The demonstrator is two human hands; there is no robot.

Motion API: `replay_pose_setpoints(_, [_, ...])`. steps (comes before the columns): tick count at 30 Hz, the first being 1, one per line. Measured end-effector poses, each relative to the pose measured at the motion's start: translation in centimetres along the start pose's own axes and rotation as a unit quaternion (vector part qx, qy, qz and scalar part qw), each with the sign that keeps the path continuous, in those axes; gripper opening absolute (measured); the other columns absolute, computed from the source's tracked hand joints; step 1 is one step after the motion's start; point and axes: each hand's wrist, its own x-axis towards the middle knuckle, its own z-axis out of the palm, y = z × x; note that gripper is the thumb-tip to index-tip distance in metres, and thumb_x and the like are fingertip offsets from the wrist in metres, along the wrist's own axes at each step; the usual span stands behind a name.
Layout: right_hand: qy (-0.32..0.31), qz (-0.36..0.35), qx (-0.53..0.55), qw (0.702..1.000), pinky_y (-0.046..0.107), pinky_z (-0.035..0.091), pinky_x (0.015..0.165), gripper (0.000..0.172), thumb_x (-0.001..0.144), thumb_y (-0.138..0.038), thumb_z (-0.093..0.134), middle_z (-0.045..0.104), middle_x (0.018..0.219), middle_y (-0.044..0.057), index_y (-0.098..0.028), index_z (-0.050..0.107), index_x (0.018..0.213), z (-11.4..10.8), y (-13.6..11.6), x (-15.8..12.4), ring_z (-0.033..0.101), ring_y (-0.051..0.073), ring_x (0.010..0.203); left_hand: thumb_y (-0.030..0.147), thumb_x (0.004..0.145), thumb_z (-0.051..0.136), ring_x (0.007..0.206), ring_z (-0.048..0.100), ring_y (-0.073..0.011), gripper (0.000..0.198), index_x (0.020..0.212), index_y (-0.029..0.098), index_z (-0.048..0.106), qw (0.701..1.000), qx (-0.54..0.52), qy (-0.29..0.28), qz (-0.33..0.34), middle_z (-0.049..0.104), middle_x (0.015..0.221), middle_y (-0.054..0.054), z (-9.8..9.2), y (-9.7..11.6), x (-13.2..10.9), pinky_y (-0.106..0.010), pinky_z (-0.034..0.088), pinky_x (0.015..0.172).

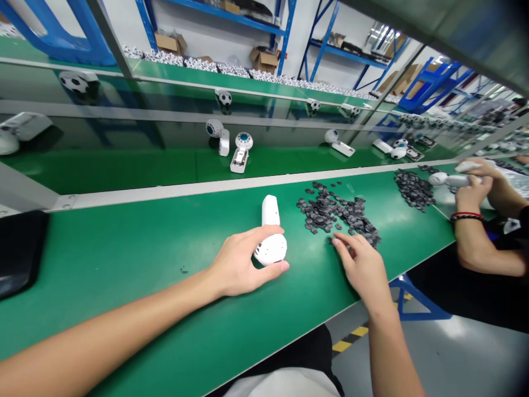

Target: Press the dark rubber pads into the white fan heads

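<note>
On the green bench lies a white plastic device [271, 249] with a round head and a narrow body that points away from me. My left hand [243, 259] is closed around its round head, thumb on the near side and fingers across the neck. To the right, my right hand [361, 264] pinches a small black piece [330, 240] between thumb and forefinger at the near edge of a loose pile of black pieces [320, 209]. The pieces look flat and many-sided. Part of the round head is hidden under my left fingers.
Beyond the bench's pale rail, a green conveyor belt [165, 165] carries several white devices, one [241, 151] lying straight ahead. A black tray [20, 251] sits at the far left. At right, a co-worker's hands [475, 193] hold a similar device beside another black pile [414, 189].
</note>
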Motion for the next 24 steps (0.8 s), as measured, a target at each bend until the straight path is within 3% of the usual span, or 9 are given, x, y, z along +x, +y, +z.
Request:
replay_pose_setpoints(3, [-0.018, -0.016, -0.039, 0.999, 0.035, 0.048, 0.067, 0.034, 0.104, -0.047, 0.055, 0.070, 0.101, 0.008, -0.025, 0.076, 0.119, 0.1, 1.1, 0.4, 0.067, 0.023, 0.076, 0.056, 0.090, 0.070, 0.095, 0.070, -0.0233, 0.052, 0.134, 0.033, 0.056, 1.000, -0.004, 0.006, 0.000, 0.071, 0.129, 0.000, -0.2, -0.1, 0.0, -0.034, 0.049, 0.080])
replay_pose_setpoints(6, [-0.030, -0.047, 0.004, 0.998, 0.034, 0.049, 0.070, 0.027, 0.101, -0.043, 0.059, 0.069, 0.094, 0.007, -0.023, 0.076, 0.105, 0.2, 0.6, 0.7, 0.067, 0.023, 0.076, 0.056, 0.087, 0.072, 0.084, 0.067, -0.0204, 0.055, 0.134, 0.034, 0.054, 1.000, -0.007, 0.006, -0.017, 0.073, 0.114, 0.001, -0.2, -0.3, 0.0, -0.031, 0.046, 0.072])
replay_pose_setpoints(9, [-0.039, -0.014, 0.069, 0.997, 0.032, 0.049, 0.065, 0.014, 0.094, -0.035, 0.065, 0.066, 0.078, 0.003, -0.023, 0.070, 0.090, 0.3, -0.6, 0.8, 0.063, 0.020, 0.067, 0.054, 0.084, 0.075, 0.075, 0.062, -0.0179, 0.058, 0.133, 0.033, 0.052, 0.999, -0.031, 0.000, -0.034, 0.071, 0.100, 0.003, -0.1, -0.4, 0.1, -0.029, 0.043, 0.066])
replay_pose_setpoints(12, [-0.052, 0.029, 0.147, 0.987, 0.030, 0.048, 0.060, 0.007, 0.090, -0.030, 0.067, 0.063, 0.070, 0.000, -0.024, 0.065, 0.087, 0.7, -1.6, 0.4, 0.060, 0.019, 0.062, 0.048, 0.086, 0.075, 0.071, 0.057, -0.0154, 0.055, 0.132, 0.031, 0.051, 0.997, -0.067, -0.003, -0.040, 0.068, 0.095, 0.004, -0.2, -0.4, 0.3, -0.027, 0.042, 0.064])
replay_pose_setpoints(16, [-0.110, 0.060, 0.265, 0.956, 0.030, 0.053, 0.059, 0.019, 0.093, -0.036, 0.067, 0.069, 0.074, 0.002, -0.022, 0.072, 0.105, 1.2, -2.9, -0.1, 0.067, 0.020, 0.064, 0.044, 0.090, 0.072, 0.072, 0.055, -0.0146, 0.053, 0.135, 0.031, 0.049, 0.994, -0.101, 0.001, -0.040, 0.066, 0.097, 0.003, -0.4, -0.4, 0.4, -0.026, 0.042, 0.065])
replay_pose_setpoints(19, [-0.159, 0.097, 0.336, 0.923, 0.036, 0.063, 0.077, 0.031, 0.090, -0.044, 0.075, 0.080, 0.087, 0.007, -0.021, 0.076, 0.112, 1.3, -3.6, -0.2, 0.078, 0.027, 0.083, 0.039, 0.091, 0.072, 0.082, 0.058, -0.0160, 0.055, 0.138, 0.031, 0.045, 0.994, -0.110, 0.011, -0.021, 0.065, 0.110, 0.000, -0.3, -0.7, 0.4, -0.027, 0.046, 0.072])
replay_pose_setpoints(21, [-0.178, 0.099, 0.357, 0.912, 0.040, 0.063, 0.092, 0.038, 0.088, -0.045, 0.079, 0.082, 0.105, 0.009, -0.022, 0.076, 0.119, 1.2, -4.0, -0.3, 0.078, 0.030, 0.102, 0.033, 0.091, 0.072, 0.088, 0.058, -0.0166, 0.055, 0.138, 0.031, 0.044, 0.994, -0.107, 0.016, 0.002, 0.061, 0.117, -0.001, -0.1, -0.9, 0.4, -0.028, 0.047, 0.077])
replay_pose_setpoints(24, [-0.184, 0.081, 0.369, 0.907, 0.040, 0.065, 0.092, 0.035, 0.094, -0.044, 0.073, 0.082, 0.112, 0.009, -0.023, 0.078, 0.121, 0.8, -4.8, -0.4, 0.079, 0.029, 0.102, 0.025, 0.090, 0.070, 0.091, 0.056, -0.0168, 0.052, 0.134, 0.029, 0.043, 0.995, -0.099, 0.009, 0.031, 0.056, 0.120, -0.003, 0.2, -1.3, 0.4, -0.028, 0.048, 0.078])
